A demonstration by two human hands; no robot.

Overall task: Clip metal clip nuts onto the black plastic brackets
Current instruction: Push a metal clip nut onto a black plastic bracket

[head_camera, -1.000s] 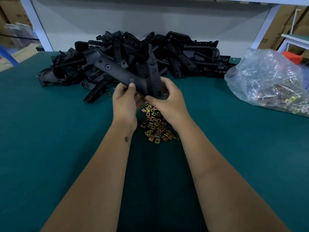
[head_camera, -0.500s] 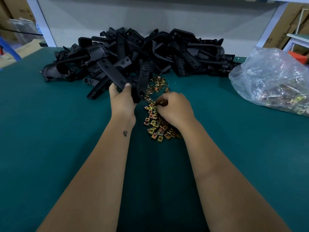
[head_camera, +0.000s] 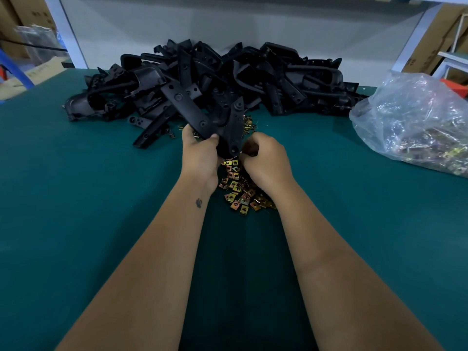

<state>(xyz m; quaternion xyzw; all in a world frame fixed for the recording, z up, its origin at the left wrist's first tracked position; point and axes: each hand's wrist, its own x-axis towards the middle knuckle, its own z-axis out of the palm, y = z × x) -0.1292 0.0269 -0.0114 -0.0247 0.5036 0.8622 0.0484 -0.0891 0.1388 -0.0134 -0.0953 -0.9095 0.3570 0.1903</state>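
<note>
In the head view, your left hand (head_camera: 200,155) holds the black plastic bracket (head_camera: 202,115) in a closed grip, thumb on its near face. It is a V-shaped piece: one arm runs up and away to the left from your grip, the other rises to the right, and the joined end points down toward the loose clip nuts (head_camera: 239,191) on the table (head_camera: 76,198). Your right hand (head_camera: 266,160) sits just right of that lower end with fingers curled; whether they pinch a clip nut you cannot tell from here.

Half a second ago your right hand was down on the clip nuts, lower than the bracket; now it has come up beside the bracket's lower tip, and the bracket stands a little more upright in your left grip.

Beyond your grip lies the pile of brackets (head_camera: 253,79), close behind the held piece. Well off to the right of your right hand is the clear plastic bag (head_camera: 410,117). The green surface spreads wide to the left of your left hand and toward you between your forearms.
</note>
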